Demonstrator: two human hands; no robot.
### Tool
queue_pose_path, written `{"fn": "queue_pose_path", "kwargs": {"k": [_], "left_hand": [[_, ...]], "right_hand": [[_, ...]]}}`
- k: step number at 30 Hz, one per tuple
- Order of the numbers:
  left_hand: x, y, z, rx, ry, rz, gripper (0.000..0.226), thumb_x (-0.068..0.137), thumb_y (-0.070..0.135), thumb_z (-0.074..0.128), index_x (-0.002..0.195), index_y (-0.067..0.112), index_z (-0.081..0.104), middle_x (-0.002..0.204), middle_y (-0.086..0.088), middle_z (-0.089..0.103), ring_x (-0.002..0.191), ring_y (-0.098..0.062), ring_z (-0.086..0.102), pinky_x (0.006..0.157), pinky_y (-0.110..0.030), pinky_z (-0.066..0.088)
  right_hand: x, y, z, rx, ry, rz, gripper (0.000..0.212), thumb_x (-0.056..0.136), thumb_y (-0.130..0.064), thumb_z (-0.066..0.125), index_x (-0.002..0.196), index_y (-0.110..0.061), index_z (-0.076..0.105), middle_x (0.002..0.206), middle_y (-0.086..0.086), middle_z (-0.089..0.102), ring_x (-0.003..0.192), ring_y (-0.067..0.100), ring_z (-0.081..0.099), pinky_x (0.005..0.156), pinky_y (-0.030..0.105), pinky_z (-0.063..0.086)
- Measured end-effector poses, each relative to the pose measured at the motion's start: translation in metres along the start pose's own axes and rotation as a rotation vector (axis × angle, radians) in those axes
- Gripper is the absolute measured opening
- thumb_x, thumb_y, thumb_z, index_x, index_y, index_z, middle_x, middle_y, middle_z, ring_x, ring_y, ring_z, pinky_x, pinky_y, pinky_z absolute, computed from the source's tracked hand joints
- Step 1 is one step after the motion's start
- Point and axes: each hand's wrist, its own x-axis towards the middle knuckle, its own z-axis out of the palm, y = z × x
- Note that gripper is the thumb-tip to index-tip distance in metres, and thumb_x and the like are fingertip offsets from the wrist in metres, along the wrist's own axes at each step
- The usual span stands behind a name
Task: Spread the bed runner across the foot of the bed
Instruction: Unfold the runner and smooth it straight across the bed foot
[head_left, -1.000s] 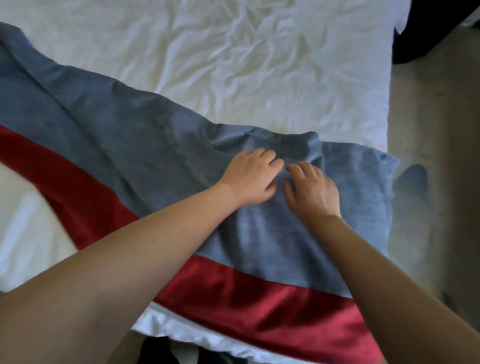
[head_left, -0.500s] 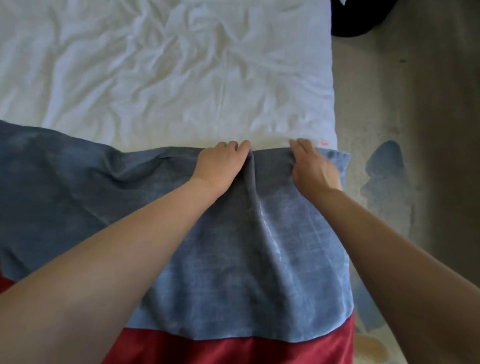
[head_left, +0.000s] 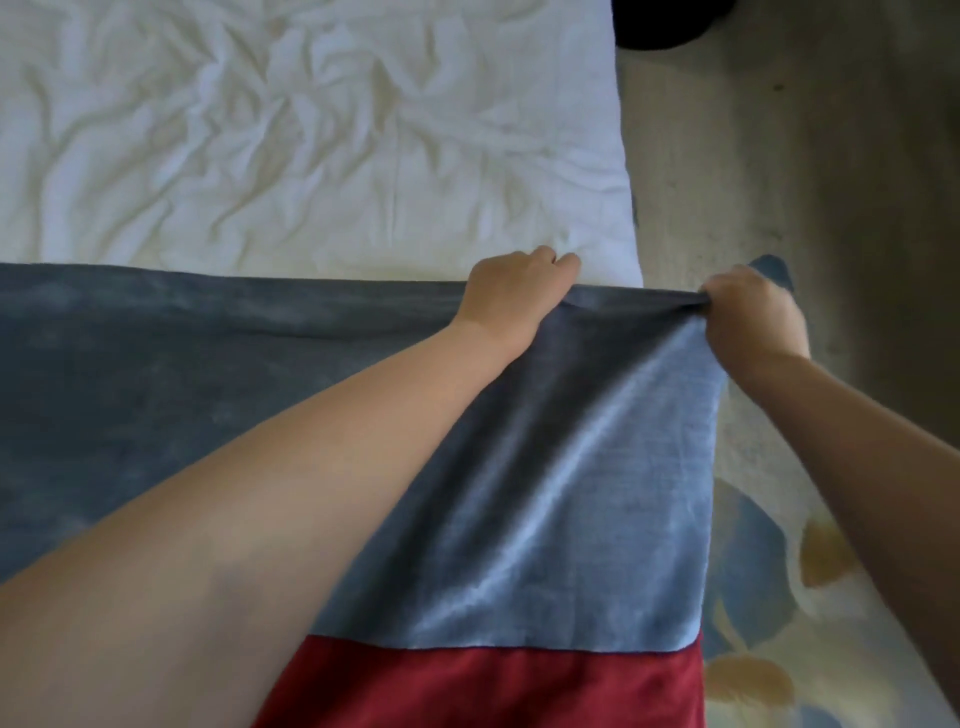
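Note:
The bed runner (head_left: 561, 499) is blue-grey velvet with a red band along its near side. It lies across the white, creased bed sheet (head_left: 311, 130), its far edge running straight from the left side of the frame to the bed's right edge. My left hand (head_left: 511, 296) grips that far edge, fingers curled over it. My right hand (head_left: 748, 312) pinches the runner's far right corner, held past the mattress edge and above the floor. The cloth between both hands is pulled taut.
To the right of the bed lies a beige rug (head_left: 779, 597) with blue and yellow floral shapes, then bare floor (head_left: 857, 156). A dark object (head_left: 665, 26) sits on the floor at the top, beside the mattress corner.
Both hands slid right along the far edge and moved apart. The right hand now holds the corner beyond the mattress edge, and the runner's far edge lies straighter with fewer folds.

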Motion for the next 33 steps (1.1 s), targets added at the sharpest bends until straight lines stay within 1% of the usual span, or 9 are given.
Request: {"fn": "queue_pose_path", "kwargs": {"k": [6, 9, 12, 15, 18, 21, 25, 29, 33], "left_hand": [[0.015, -0.003, 0.011, -0.005, 0.009, -0.041, 0.031, 0.072, -0.014, 0.050, 0.092, 0.009, 0.046, 0.078, -0.005, 0.036, 0.064, -0.023, 0.041, 0.045, -0.029, 0.022], [0.006, -0.028, 0.020, 0.024, -0.023, -0.103, 0.022, 0.080, -0.007, 0.051, 0.095, 0.009, 0.048, 0.083, -0.007, 0.044, 0.068, -0.025, 0.044, 0.048, -0.030, 0.025], [-0.007, -0.058, 0.028, 0.074, -0.027, -0.139, 0.016, 0.088, 0.004, 0.053, 0.104, 0.010, 0.053, 0.097, -0.008, 0.057, 0.085, -0.028, 0.054, 0.052, -0.032, 0.027], [-0.022, -0.083, 0.031, 0.097, -0.020, -0.144, 0.017, 0.090, 0.011, 0.051, 0.105, 0.012, 0.057, 0.101, -0.006, 0.060, 0.094, -0.027, 0.055, 0.054, -0.032, 0.029], [-0.036, -0.101, 0.031, 0.118, -0.008, -0.111, 0.018, 0.086, 0.017, 0.050, 0.099, 0.011, 0.059, 0.098, -0.005, 0.060, 0.092, -0.027, 0.055, 0.053, -0.031, 0.030], [-0.043, -0.112, 0.031, 0.142, -0.015, -0.105, 0.014, 0.084, 0.009, 0.050, 0.094, 0.010, 0.060, 0.093, -0.005, 0.059, 0.088, -0.027, 0.054, 0.050, -0.031, 0.029], [-0.034, -0.112, 0.030, 0.099, -0.070, -0.145, 0.021, 0.078, -0.009, 0.049, 0.087, 0.007, 0.059, 0.090, -0.007, 0.058, 0.086, -0.027, 0.053, 0.050, -0.032, 0.030], [-0.010, -0.105, 0.021, 0.049, -0.096, -0.164, 0.022, 0.076, -0.014, 0.047, 0.079, 0.008, 0.052, 0.090, -0.010, 0.056, 0.085, -0.029, 0.053, 0.055, -0.034, 0.033], [0.015, -0.084, 0.010, 0.006, -0.069, -0.106, 0.025, 0.078, -0.016, 0.044, 0.075, 0.008, 0.047, 0.081, -0.008, 0.044, 0.083, -0.030, 0.053, 0.058, -0.035, 0.036]], "right_hand": [[0.013, -0.001, -0.001, 0.045, -0.047, 0.083, 0.021, 0.082, 0.006, 0.047, 0.086, -0.001, 0.066, 0.095, 0.021, 0.059, 0.076, 0.040, 0.059, 0.065, 0.040, 0.052], [0.017, -0.033, 0.003, 0.112, -0.092, 0.087, 0.023, 0.089, -0.008, 0.050, 0.105, -0.009, 0.067, 0.110, 0.016, 0.061, 0.092, 0.039, 0.061, 0.076, 0.043, 0.052], [0.023, -0.080, 0.004, 0.206, -0.101, -0.041, 0.027, 0.091, -0.012, 0.047, 0.111, -0.014, 0.065, 0.117, 0.014, 0.057, 0.098, 0.039, 0.060, 0.080, 0.042, 0.049], [0.027, -0.129, 0.000, 0.239, -0.091, -0.208, 0.023, 0.092, -0.012, 0.044, 0.101, -0.010, 0.065, 0.108, 0.014, 0.056, 0.085, 0.039, 0.060, 0.070, 0.040, 0.050], [0.024, -0.162, -0.003, 0.296, -0.073, -0.346, 0.023, 0.093, -0.023, 0.046, 0.096, -0.012, 0.066, 0.101, 0.009, 0.057, 0.077, 0.034, 0.059, 0.065, 0.039, 0.051], [0.024, -0.176, -0.001, 0.252, -0.125, -0.416, 0.019, 0.093, -0.023, 0.049, 0.101, -0.013, 0.064, 0.105, 0.007, 0.055, 0.079, 0.033, 0.059, 0.067, 0.041, 0.053], [0.035, -0.176, 0.002, 0.278, -0.147, -0.353, 0.013, 0.092, -0.009, 0.049, 0.094, -0.010, 0.062, 0.101, 0.010, 0.056, 0.081, 0.033, 0.058, 0.070, 0.043, 0.052], [0.049, -0.166, -0.004, 0.234, -0.173, -0.311, 0.015, 0.090, -0.003, 0.048, 0.095, -0.009, 0.061, 0.101, 0.011, 0.056, 0.085, 0.034, 0.057, 0.072, 0.042, 0.051], [0.066, -0.137, -0.008, 0.173, -0.148, -0.247, 0.014, 0.090, -0.003, 0.051, 0.094, -0.007, 0.063, 0.100, 0.014, 0.057, 0.084, 0.035, 0.058, 0.073, 0.043, 0.052]]}}
